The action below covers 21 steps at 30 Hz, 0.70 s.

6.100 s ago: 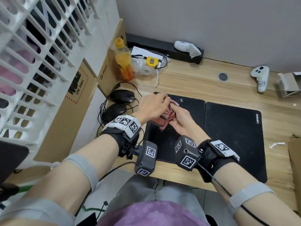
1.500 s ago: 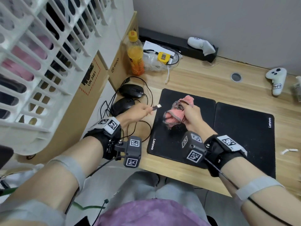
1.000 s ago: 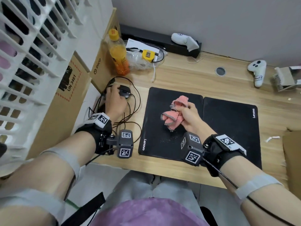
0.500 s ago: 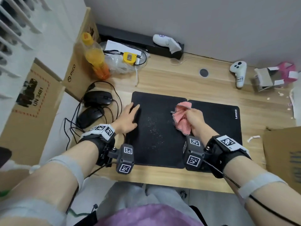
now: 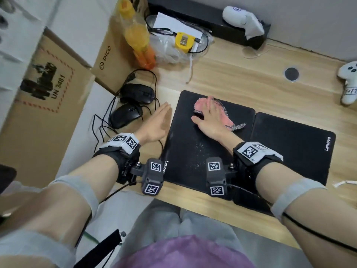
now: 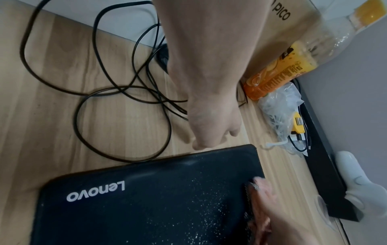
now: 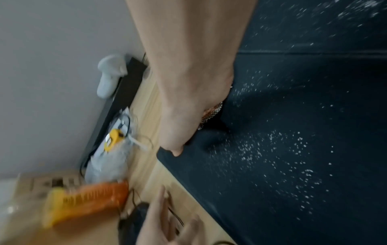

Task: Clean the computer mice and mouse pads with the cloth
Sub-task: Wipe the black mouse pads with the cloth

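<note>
Right hand: the right hand is flat now, fingers stretched out, palm pressing the pink cloth with the grey mesh edge onto the far end of the left black rectangular Lenovo mouse pad. Half a second back that cloth was bunched in a fist near the seam between the two pads, so it has swept left and forward and spread out.
Left hand: the left hand lies open and straight-fingered on the pale wooden desk, just beside the pad's left edge. A moment ago its fingers lay on the pad's corner; whether it is touching the edge now I cannot tell.
Dirt: white specks are scattered over the middle and near part of the left pad, close to the cloth but not under it.
Mice: two black wired computer mice sit off to the left among their tangled black cables, and no hand is on them.
Second pad: the right black Lenovo mouse pad lies against the first one, untouched.
Meaning: I judge the pad wiping has only begun, with a pull toward the near edge needed to gather the specks. The loose pad could slide without a steadying left hand.
</note>
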{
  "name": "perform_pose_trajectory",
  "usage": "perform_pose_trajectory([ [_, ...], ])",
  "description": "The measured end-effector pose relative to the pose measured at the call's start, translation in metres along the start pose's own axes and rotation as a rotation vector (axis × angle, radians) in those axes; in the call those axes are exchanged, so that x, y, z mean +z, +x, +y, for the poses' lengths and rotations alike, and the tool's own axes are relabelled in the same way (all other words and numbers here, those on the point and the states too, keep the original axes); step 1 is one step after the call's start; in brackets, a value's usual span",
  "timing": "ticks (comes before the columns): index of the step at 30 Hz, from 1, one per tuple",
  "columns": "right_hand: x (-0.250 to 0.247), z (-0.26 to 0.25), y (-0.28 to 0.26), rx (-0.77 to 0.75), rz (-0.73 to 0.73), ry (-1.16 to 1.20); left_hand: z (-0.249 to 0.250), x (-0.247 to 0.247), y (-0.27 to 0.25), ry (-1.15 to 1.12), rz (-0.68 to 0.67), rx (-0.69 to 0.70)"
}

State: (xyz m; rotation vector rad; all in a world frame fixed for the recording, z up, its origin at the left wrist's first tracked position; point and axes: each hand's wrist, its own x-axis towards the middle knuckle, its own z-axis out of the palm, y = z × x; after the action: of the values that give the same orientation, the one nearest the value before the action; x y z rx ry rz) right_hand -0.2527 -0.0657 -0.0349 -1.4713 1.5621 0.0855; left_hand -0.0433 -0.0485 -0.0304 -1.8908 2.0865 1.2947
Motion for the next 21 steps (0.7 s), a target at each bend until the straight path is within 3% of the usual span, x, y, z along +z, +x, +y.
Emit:
perform_pose_trajectory([
  [10, 0.040, 0.009, -0.028, -0.376, -0.310, -0.339, 0.014, 0.010, 0.002, 0.005, 0.021, -0.039],
  [14, 0.030, 0.030, -0.028, -0.470, -0.271, -0.334, 0.016, 0.025, 0.002, 0.072, -0.003, -0.035],
  [18, -0.009, 0.049, -0.017, -0.362, -0.099, -0.279, 0.015, 0.034, -0.003, 0.055, 0.013, -0.071],
  [21, -0.027, 0.053, -0.005, -0.208, -0.050, -0.214, 0.012, 0.036, -0.009, 0.044, 0.028, -0.064],
])
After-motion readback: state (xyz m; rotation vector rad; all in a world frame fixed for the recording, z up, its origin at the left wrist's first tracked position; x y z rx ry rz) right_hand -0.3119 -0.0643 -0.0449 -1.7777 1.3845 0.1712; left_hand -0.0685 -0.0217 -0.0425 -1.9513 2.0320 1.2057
